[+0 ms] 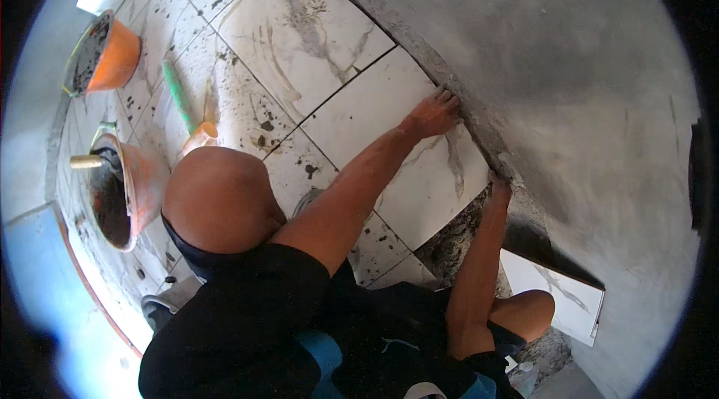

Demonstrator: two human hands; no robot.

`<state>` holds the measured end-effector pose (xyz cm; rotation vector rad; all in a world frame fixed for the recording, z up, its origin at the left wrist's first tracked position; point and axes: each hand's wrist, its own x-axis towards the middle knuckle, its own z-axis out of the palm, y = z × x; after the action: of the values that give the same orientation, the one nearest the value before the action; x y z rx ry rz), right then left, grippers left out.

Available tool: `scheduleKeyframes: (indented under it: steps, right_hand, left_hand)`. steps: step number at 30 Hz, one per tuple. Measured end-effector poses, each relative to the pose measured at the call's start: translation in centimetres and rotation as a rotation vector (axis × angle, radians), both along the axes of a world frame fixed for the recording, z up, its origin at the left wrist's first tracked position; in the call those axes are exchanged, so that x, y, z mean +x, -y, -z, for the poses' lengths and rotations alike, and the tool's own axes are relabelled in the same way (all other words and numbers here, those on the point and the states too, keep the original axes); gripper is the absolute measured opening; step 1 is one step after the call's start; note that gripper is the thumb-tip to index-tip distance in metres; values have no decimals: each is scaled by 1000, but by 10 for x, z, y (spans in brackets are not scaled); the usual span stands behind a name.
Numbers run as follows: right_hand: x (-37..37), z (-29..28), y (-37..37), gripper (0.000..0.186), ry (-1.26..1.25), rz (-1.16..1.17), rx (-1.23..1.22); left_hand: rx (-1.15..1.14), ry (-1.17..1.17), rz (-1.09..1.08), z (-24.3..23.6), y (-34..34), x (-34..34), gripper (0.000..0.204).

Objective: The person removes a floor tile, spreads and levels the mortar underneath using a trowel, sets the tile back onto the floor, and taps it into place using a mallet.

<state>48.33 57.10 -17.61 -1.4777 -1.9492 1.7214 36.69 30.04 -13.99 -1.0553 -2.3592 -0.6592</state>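
Note:
A large white marble-patterned floor tile (374, 107) lies beside the grey wall, its far side along a dark joint with another laid tile. My left hand (436, 113) is at the tile's wall-side edge, fingers bent down over it towards the narrow gap. At the corner nearer to me, my right hand (500, 186) is closed on the same tile; its fingertips are partly hidden. Rough, dark bedding (453, 238) shows past the tile's near edge, below my right wrist.
A grey wall (554, 84) rises at the right, with a loose tile (558, 294) against its foot. To the left stand an orange bucket (118, 54) of grey mix and a second bucket (146, 189). A green-handled tool (178, 95) lies near an orange cup (201, 135).

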Motion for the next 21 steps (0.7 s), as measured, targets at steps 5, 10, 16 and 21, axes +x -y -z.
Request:
scheduleKeyframes:
  steps: [5, 10, 16, 21]
  right_hand:
    - [6, 4, 2, 28, -14, -23, -46]
    - [2, 7, 19, 28, -17, -3, -138]
    - [11, 1, 7, 29, 3, 84, -182]
    - [5, 2, 9, 30, 0, 134, -224]
  left_hand:
    - [-54, 69, -43, 1, 1, -1, 38]
    - [-21, 103, -81, 12, 14, -1, 42]
    - [-143, 190, -7, 3, 3, -4, 30]
    - [-50, 146, 25, -4, 5, -7, 27]
